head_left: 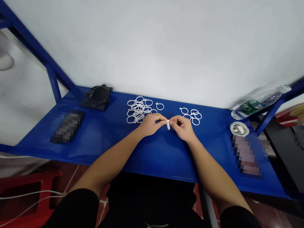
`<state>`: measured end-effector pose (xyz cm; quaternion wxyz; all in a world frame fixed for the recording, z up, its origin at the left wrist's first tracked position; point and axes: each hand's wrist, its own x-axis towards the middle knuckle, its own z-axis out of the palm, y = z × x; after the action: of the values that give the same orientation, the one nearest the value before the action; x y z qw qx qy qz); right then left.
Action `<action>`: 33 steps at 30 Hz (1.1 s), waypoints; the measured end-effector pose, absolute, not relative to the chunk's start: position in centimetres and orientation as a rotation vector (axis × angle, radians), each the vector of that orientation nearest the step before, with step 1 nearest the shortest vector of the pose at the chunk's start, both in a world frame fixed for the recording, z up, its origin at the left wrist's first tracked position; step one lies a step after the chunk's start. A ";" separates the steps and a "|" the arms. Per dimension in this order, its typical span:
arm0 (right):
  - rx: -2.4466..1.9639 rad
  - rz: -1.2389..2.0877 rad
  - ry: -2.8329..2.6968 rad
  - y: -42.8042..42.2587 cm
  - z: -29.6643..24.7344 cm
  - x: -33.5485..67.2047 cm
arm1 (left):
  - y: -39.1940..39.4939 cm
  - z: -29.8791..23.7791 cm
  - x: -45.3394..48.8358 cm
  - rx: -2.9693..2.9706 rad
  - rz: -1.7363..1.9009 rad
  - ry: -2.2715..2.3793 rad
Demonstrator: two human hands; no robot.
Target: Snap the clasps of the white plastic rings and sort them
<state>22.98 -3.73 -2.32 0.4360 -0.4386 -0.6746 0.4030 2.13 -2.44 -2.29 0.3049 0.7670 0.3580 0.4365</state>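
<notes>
Over the middle of the blue table (159, 154), my left hand (150, 123) and my right hand (183, 127) meet, fingers pinched together on one small white plastic ring (168, 124) held between them. Just behind my left hand lies a pile of several white rings (138, 110). A smaller group of several white rings (191, 115) lies behind my right hand. Both forearms stretch out from my black sleeves.
A dark crumpled bag (97, 96) sits at the back left, with a blurred dark object (67, 127) in front of it. At the right stand a plastic bottle (258, 102), a round metal lid (239, 128) and a blurred object (245, 155). A red stool (10, 191) is below left.
</notes>
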 end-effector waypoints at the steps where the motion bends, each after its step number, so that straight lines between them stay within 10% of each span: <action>1: -1.093 1.003 -1.677 -3.7 -2.4 22.9 | -2.4 -2.3 2.1 2.032 1.153 0.944; 33: -1.482 0.326 -1.994 -3.4 -1.7 23.5 | -0.8 -5.3 3.0 2.540 0.903 1.474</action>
<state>23.51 -3.41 -1.67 0.3126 -0.5617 -0.7559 0.1238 3.02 -0.79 -5.32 0.0346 0.8263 0.4794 0.2937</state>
